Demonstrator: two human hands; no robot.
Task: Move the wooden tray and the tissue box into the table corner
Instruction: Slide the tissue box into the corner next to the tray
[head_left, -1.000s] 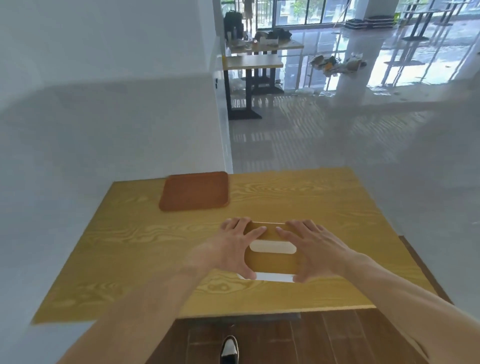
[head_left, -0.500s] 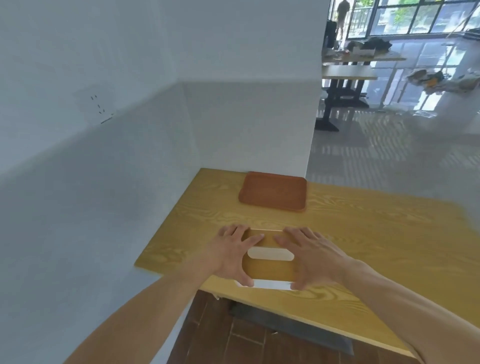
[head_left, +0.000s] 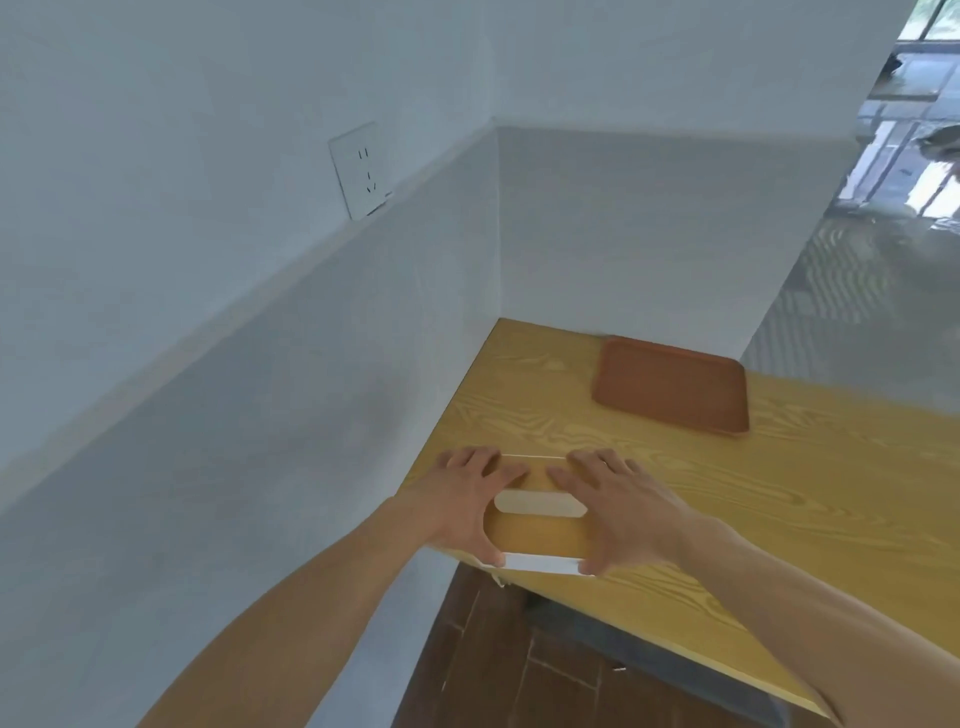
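A tissue box (head_left: 540, 535) with a wood-coloured top, white sides and a pale oval slot sits at the near left corner of the yellow wooden table (head_left: 810, 509). My left hand (head_left: 462, 504) grips its left end and my right hand (head_left: 623, 509) grips its right end, fingers spread over the top. The reddish-brown wooden tray (head_left: 672, 384) lies flat at the far edge of the table, against the back wall, a little right of the wall corner.
White walls meet at the table's far left corner (head_left: 498, 322). A wall socket (head_left: 361, 171) is on the left wall. Dark wood floor (head_left: 493, 665) shows below the table's near edge. A shiny tiled floor (head_left: 883, 291) opens at the right.
Both hands have carried the tissue box left along the near edge to the table's near left corner beside the wall. The view has swung left. The tray has stayed put.
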